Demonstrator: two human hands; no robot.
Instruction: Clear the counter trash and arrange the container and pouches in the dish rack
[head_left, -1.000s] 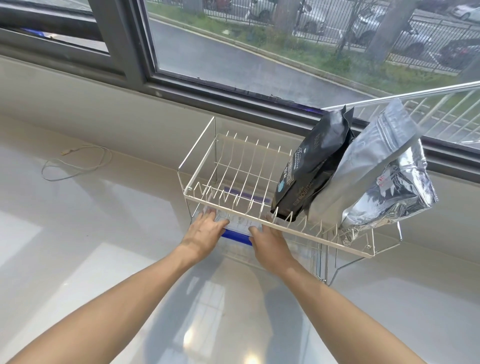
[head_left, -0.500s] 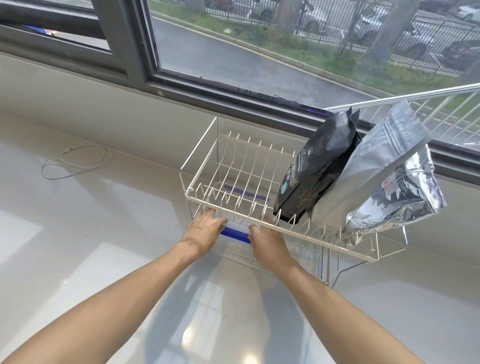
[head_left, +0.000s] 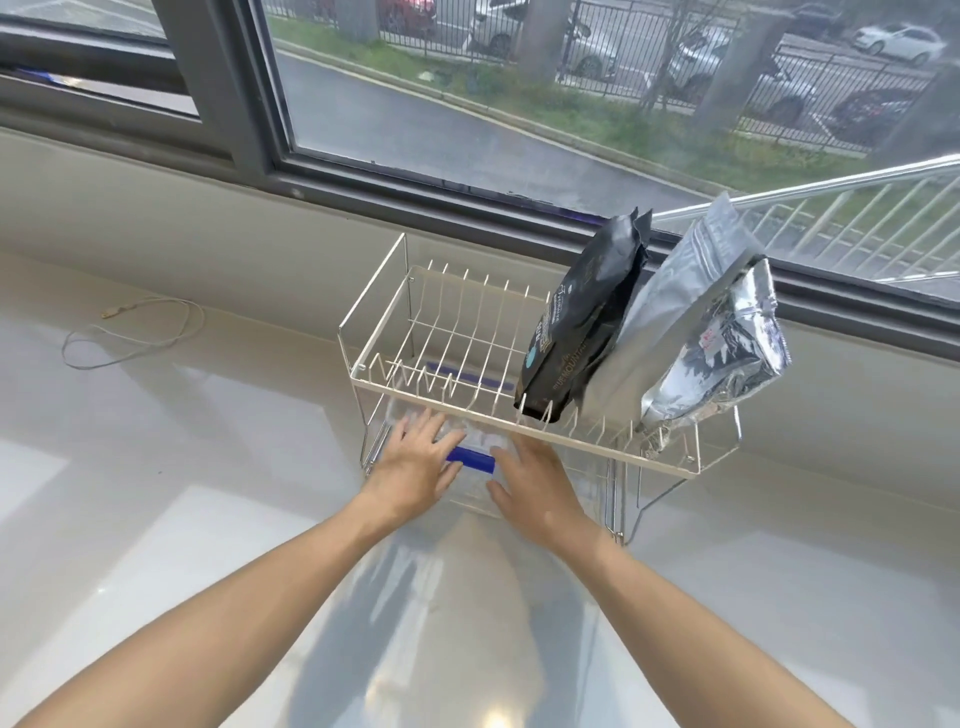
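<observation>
A white two-tier wire dish rack (head_left: 597, 446) stands on the glossy counter under the window. On the right of its upper tier a black pouch (head_left: 582, 332) stands upright. A matte silver pouch (head_left: 675, 296) and a shiny crinkled one (head_left: 727, 353) lean beside it. A clear container with a blue clip (head_left: 470, 460) sits in the lower tier, mostly hidden by the upper wires. My left hand (head_left: 415, 465) and my right hand (head_left: 537, 480) rest against the container's front, one on each side of the clip, fingers spread.
A thin white cable (head_left: 130, 332) lies looped on the counter at the far left. The wall and the window frame (head_left: 467, 192) run right behind the rack. White counter (head_left: 208, 519) stretches to the left and in front.
The view has shifted, so the rack sits more to the right. My fingers were tucked under the upper tier on the container; now both hands are drawn back a little with fingers spread.
</observation>
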